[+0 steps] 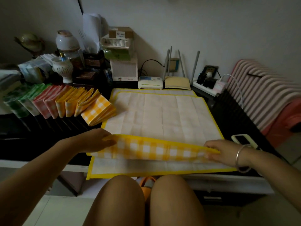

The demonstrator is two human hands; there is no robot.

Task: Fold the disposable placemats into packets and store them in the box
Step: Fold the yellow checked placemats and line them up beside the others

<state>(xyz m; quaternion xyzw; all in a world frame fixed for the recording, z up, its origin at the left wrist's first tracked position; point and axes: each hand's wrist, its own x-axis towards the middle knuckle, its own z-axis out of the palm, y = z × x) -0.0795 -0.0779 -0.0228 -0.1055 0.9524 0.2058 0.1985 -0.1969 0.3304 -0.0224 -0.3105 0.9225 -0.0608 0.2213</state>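
Top placemat (162, 115) lies white side up on the worktop (40, 132), on a stack of at least one more mat (154, 168) whose yellow border shows at the near and far edges. Long axis runs left-right, square to the person.

The near edge is lifted and turned over, so a yellow-check strip (154, 149) shows along the front.
- Left hand (96, 141) pinches the left end of that strip.
- Right hand (223, 152), bracelet (239, 157) on the wrist, pinches the right end, fingers curled over the edge.

Both hands are on the same edge, one at each corner. The rest of the mat lies straight ahead, away from the body.

My read: this is the first lengthwise fold. The next move carries the strip forward, and both ends need to travel evenly so the edge lands parallel to the far border.

Done packets (68, 101) stand in a leaning row at the left (green, pink, yellow), just beside the mat's far-left corner and closer to the left hand. I can't tell whether they sit in a box, and no box is clearly visible.

A phone (244, 139) lies on the worktop just beyond the right hand, clear of the fold path.

The room is dim. Routers (150, 83) sit against the wall behind the mat, with clutter stacked at back left.
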